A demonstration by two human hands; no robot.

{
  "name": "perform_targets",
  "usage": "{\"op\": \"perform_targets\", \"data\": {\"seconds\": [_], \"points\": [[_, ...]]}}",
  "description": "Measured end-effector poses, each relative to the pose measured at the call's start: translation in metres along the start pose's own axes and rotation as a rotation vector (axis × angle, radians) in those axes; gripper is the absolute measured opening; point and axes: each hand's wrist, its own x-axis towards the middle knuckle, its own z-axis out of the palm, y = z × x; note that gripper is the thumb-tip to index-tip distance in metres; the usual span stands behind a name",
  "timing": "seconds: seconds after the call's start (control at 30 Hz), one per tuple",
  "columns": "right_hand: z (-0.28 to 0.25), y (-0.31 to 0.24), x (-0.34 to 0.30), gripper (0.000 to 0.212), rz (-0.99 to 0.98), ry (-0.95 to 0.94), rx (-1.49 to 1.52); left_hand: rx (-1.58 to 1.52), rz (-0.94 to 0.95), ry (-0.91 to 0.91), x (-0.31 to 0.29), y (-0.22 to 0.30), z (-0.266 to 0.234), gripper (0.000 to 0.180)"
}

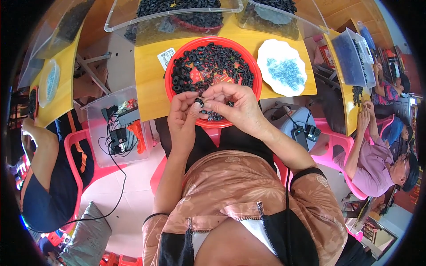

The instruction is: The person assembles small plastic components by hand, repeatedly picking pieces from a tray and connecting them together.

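Note:
My left hand (185, 114) pinches a small black plastic part (199, 102) between thumb and fingers, over the near rim of a red basin (169, 88). Against that part, the thumb and forefinger of my right hand (237, 106) come together; whatever lies between their tips is too small to make out. Another black piece (230, 103) shows in the hollow of my right hand. Inside the basin, many small black parts (213, 53) lie heaped around its patterned red and yellow bottom.
To the right of the basin, a white scalloped plate (288, 87) holds small light-blue pieces (286, 73). Clear bins (177, 17) of black parts stand at the far table edge. A clear box (100, 146) with cables sits at left. Other people work at side tables.

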Motion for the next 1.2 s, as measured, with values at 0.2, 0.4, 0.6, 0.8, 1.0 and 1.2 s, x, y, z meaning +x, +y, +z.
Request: {"op": "perform_targets", "data": {"seconds": [0.2, 0.4, 0.6, 0.8, 1.0, 1.2], "points": [[-0.004, 0.010, 0.001, 0.014, -0.023, 0.033, 0.139, 0.030, 0.028, -0.052, 0.001, -0.002, -0.003, 0.022], [-0.011, 0.008, 0.004, 0.013, -0.030, 0.046, -0.043, 0.027, -0.008, -0.058, 0.000, -0.002, -0.002, 0.028], [-0.006, 0.011, 0.002, 0.013, -0.130, 0.061, -0.190, 0.012, -0.012, -0.041, 0.000, -0.004, -0.003, 0.032], [-0.005, -0.002, -0.001, 0.013, -0.191, 0.063, -0.337, 0.061, -0.025, -0.044, -0.001, -0.003, -0.002, 0.035], [-0.003, 0.000, 0.001, 0.011, -0.369, 0.097, -0.439, 0.065, -0.005, -0.052, -0.001, -0.005, -0.001, 0.035], [-0.005, -0.003, -0.002, 0.013, -0.355, 0.040, -0.458, 0.094, 0.000, -0.052, -0.001, -0.003, 0.001, 0.034]]}}
